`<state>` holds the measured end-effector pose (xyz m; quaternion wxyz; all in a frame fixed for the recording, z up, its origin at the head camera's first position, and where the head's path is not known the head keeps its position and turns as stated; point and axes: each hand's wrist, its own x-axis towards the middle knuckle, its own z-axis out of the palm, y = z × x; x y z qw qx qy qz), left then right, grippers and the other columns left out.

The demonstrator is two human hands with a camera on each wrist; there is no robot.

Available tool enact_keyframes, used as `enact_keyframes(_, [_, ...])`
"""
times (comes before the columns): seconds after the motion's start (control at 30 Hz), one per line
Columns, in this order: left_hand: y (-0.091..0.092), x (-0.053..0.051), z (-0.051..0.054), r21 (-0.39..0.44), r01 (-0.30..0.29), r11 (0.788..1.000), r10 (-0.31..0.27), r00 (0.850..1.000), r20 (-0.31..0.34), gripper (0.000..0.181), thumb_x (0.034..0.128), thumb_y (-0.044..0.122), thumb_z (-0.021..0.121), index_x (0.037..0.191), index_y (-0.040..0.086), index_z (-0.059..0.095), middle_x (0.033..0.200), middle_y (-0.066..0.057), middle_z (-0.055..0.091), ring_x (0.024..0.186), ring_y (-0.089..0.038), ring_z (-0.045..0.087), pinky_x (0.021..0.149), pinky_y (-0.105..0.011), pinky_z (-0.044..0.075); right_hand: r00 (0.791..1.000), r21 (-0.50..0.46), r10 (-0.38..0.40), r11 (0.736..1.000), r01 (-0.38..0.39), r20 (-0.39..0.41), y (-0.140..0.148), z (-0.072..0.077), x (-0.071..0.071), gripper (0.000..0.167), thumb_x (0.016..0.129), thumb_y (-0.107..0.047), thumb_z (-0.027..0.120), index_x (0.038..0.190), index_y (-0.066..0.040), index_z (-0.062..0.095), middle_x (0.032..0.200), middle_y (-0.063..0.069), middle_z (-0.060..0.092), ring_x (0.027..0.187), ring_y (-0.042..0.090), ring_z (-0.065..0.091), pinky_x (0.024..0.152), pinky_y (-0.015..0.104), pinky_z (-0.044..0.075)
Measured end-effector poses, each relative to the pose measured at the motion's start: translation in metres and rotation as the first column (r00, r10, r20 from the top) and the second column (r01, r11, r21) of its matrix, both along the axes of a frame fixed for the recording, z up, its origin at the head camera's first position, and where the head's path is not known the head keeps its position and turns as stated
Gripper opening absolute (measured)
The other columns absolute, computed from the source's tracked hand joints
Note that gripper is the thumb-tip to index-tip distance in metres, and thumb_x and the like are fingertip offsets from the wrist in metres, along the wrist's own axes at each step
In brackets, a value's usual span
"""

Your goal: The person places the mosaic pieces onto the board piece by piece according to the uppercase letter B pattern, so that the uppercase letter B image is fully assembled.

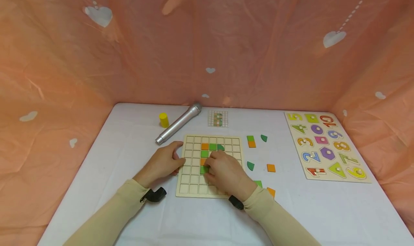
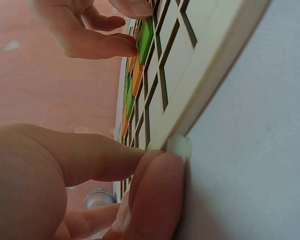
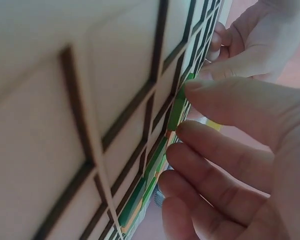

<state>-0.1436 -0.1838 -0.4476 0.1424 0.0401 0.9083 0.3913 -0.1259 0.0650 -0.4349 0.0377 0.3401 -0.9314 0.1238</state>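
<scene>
A pale wooden grid board (image 1: 193, 188) lies on the table, with orange, green and dark green tiles in some of its cells. My left hand (image 1: 163, 162) grips the board's left edge between thumb and fingers, as the left wrist view shows. Over the middle of the board, my right hand (image 1: 229, 172) pinches a green square tile (image 3: 177, 107) between thumb and index finger, at a cell below an orange tile (image 1: 202, 161). A dark green quarter-circle tile (image 1: 220, 147) sits in an upper cell. My right hand covers part of the board.
Right of the board lie loose tiles, among them an orange square (image 1: 271, 168) and a dark green quarter-circle (image 1: 250, 166). Behind it are a pattern card (image 1: 218, 119), a silver microphone (image 1: 179, 124) and a yellow cylinder (image 1: 164, 120). A number puzzle board (image 1: 336, 156) lies far right.
</scene>
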Motion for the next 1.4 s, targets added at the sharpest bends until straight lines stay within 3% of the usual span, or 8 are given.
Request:
enact_keyframes(0.97, [0.001,-0.005,0.005,0.015,-0.001,1.0,0.0,1.0,0.012,0.069,0.0997,0.018,0.073,0.162,0.007,0.044,0.082,-0.005,0.069,0.063,-0.016,0.067,0.064,-0.03,0.055,1.0,-0.028,-0.006,1.0,0.007,0.019,0.002,0.005,-0.001,0.01,0.093,-0.023,0.084,0.099,-0.015,0.082,0.094,-0.005,0.068,0.092,0.014,0.061,0.079,0.03,0.059])
enact_keyframes(1.17, [0.001,0.0,0.001,0.024,-0.014,1.0,0.013,0.999,0.032,0.069,0.0997,0.017,0.074,0.162,0.008,0.044,0.083,-0.006,0.068,0.062,-0.016,0.066,0.063,-0.029,0.055,0.996,-0.076,-0.062,0.995,0.067,0.069,0.028,0.006,-0.002,0.012,0.094,-0.023,0.082,0.099,-0.013,0.082,0.094,-0.004,0.067,0.093,0.014,0.062,0.077,0.031,0.059])
enact_keyframes(1.4, [0.001,0.002,0.002,0.033,-0.015,0.999,0.015,1.0,0.019,0.069,0.0997,0.016,0.073,0.161,0.007,0.045,0.083,-0.006,0.067,0.062,-0.016,0.066,0.062,-0.03,0.055,0.981,-0.081,-0.17,0.981,0.177,0.089,0.085,0.013,-0.003,0.016,0.094,-0.019,0.081,0.104,-0.007,0.082,0.099,0.0,0.07,0.093,0.015,0.063,0.081,0.036,0.06])
